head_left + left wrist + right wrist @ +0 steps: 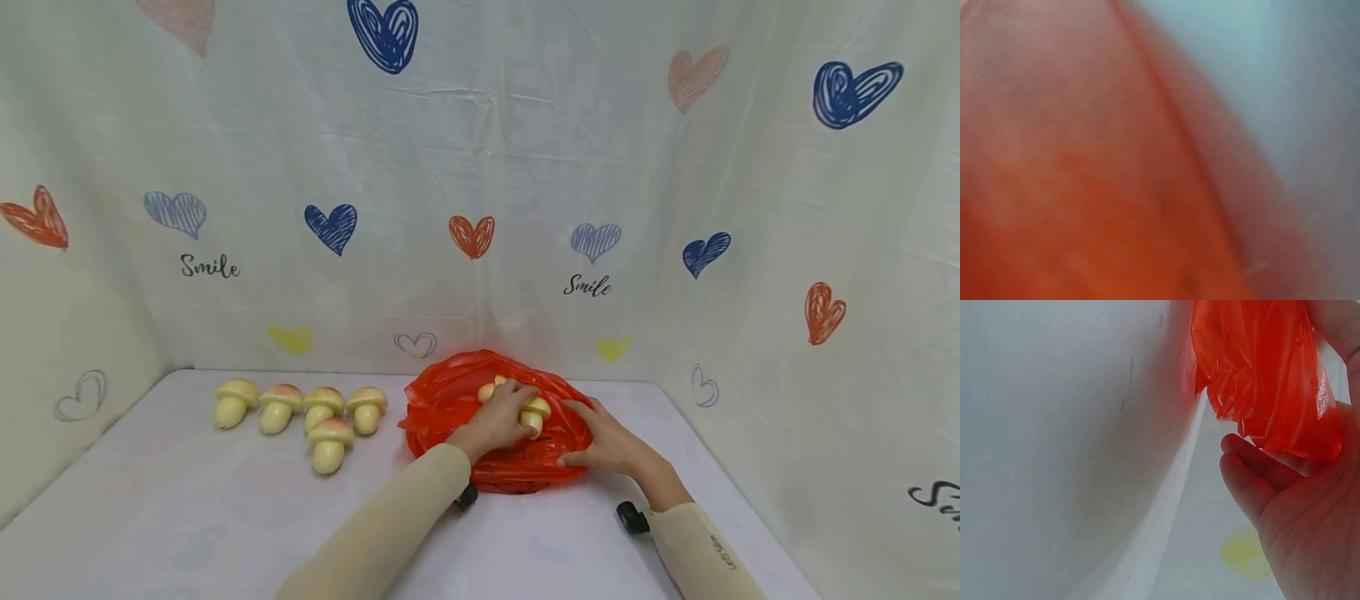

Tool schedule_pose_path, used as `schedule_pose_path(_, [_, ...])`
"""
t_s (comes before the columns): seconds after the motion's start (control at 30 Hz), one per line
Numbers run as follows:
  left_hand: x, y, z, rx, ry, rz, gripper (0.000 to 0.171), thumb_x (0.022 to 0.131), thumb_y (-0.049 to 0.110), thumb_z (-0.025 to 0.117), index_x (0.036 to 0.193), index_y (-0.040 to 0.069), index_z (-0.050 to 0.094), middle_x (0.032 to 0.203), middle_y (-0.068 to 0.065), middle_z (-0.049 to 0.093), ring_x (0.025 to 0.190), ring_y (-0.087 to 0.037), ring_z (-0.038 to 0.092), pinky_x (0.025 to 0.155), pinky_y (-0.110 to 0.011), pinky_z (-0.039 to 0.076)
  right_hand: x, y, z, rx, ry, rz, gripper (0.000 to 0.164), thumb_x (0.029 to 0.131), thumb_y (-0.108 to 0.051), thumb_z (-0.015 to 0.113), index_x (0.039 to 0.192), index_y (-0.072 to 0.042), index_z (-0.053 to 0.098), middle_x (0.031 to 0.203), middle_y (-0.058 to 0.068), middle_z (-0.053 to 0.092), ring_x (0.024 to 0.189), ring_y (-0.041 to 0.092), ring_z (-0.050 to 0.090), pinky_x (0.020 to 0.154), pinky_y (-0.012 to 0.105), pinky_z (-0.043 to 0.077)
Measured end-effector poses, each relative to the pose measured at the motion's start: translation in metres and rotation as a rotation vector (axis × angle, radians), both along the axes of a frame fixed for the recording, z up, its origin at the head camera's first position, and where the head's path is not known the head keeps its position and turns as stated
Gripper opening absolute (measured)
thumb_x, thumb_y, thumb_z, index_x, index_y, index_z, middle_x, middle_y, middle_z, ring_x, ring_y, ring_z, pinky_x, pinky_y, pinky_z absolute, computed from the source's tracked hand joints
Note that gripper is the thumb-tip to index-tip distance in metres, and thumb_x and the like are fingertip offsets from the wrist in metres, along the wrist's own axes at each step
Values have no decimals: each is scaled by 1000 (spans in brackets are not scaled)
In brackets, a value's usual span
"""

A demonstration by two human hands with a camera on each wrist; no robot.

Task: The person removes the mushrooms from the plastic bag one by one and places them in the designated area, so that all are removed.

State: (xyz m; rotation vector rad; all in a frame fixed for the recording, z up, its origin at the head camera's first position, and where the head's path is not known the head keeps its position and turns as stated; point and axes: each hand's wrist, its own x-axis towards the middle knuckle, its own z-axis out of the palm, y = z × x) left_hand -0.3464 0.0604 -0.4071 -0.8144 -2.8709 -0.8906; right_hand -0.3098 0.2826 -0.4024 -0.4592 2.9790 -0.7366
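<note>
A toy mushroom [534, 412] is gripped by the curled fingers of the left hand [498, 419] inside the mouth of the red plastic bag [450, 400], with a second mushroom [488, 391] seen just behind those fingers, also in the bag. The bag's right edge is pinched by the right hand [611, 446], thumb and fingers closed on the plastic. Five more toy mushrooms [300, 412] are lain on the white table [187, 517] to the left of the bag, four in a row and one in front, apart from it.
</note>
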Motion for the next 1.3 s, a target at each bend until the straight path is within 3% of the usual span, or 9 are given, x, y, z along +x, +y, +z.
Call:
schedule_pose_path(0.37, [2, 4, -2, 24, -57, -6, 64, 82, 25, 76, 138, 23, 46, 132, -2, 43, 113, -18, 47, 95, -40, 47, 2, -2, 1, -4, -10, -11, 94, 65, -51, 82, 144, -21, 39, 147, 13, 28, 130, 35, 36, 92, 57, 45])
schedule_pose_path(0.67, [5, 6, -1, 8, -36, -46, 63, 83, 20, 75, 139, 20, 44, 135, -3, 42, 115, -18, 47, 97, -38, 45, 2, -3, 1, -2, -20, -12, 94, 66, -49, 82, 144, -22, 38, 148, 12, 28, 130, 34, 37, 94, 56, 44])
schedule_pose_path(1.3, [8, 10, -1, 83, -95, -16, 62, 82, 17, 76, 137, 22, 47, 133, -2, 41, 109, -16, 48, 92, -35, 47, 0, -2, 0, -1, -8, 8, 95, 67, -50, 81, 145, -20, 37, 148, 14, 27, 130, 35, 36, 95, 57, 43])
